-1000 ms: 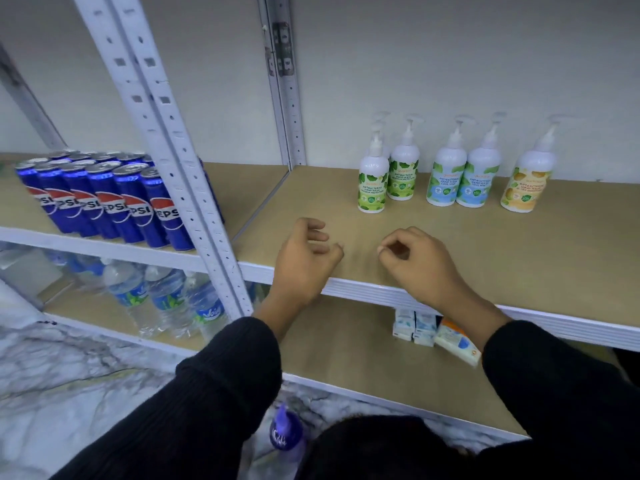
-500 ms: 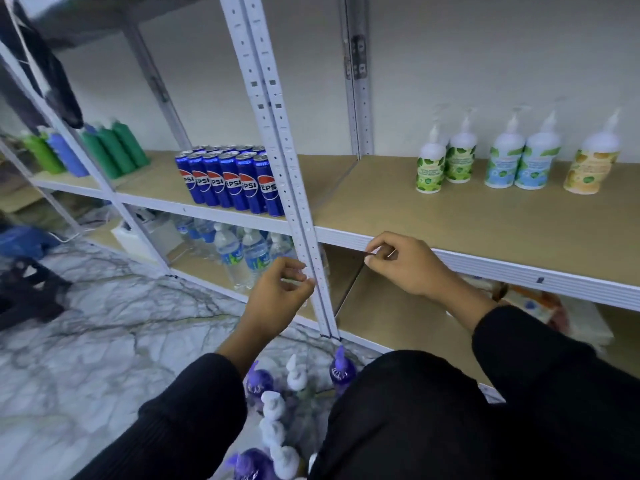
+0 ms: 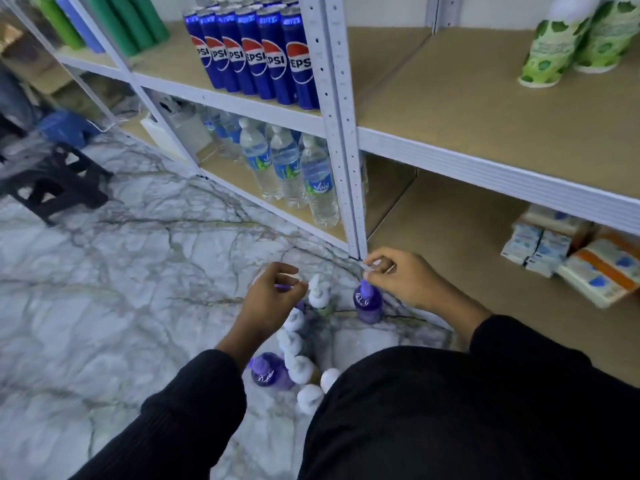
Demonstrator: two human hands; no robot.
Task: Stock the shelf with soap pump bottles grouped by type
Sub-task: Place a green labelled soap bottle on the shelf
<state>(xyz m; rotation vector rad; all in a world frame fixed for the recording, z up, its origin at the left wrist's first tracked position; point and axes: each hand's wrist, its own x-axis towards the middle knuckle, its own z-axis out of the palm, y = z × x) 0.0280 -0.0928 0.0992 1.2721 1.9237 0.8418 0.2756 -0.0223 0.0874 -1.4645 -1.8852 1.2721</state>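
Soap pump bottles [image 3: 299, 368]: a cluster standing on the floor [image 3: 121, 271] just beside the foot of the shelf upright, mostly white-topped, with one purple bottle [image 3: 367, 306] at the far end and a second purple bottle [image 3: 268, 374] nearer the person.

Right hand [image 3: 405, 280]: fingers curled, thumb and forefinger pinched together on a small pale piece at the pump top of the purple bottle.

Left hand [image 3: 270, 303]: fingers curled inward, thumb near forefinger, a purple streak between them. Blurred; cannot tell whether it grips a pump or only hovers over the cluster.

Hidden or unclear: the left hand and both black sleeves cover part of the cluster, and the labels are unreadable. Two green-label bottles [image 3: 550, 46] stand on the middle shelf [image 3: 467, 98], their tops cut off by the frame edge.

Surroundings: white metal racking with tan boards. Cola cans [image 3: 256, 60] in rows on the left bay, water bottles [image 3: 287, 168] below them, small cartons [image 3: 568, 254] on the lower right board. Floor is grey-veined marble; a dark stool [image 3: 52, 188] stands at far left.
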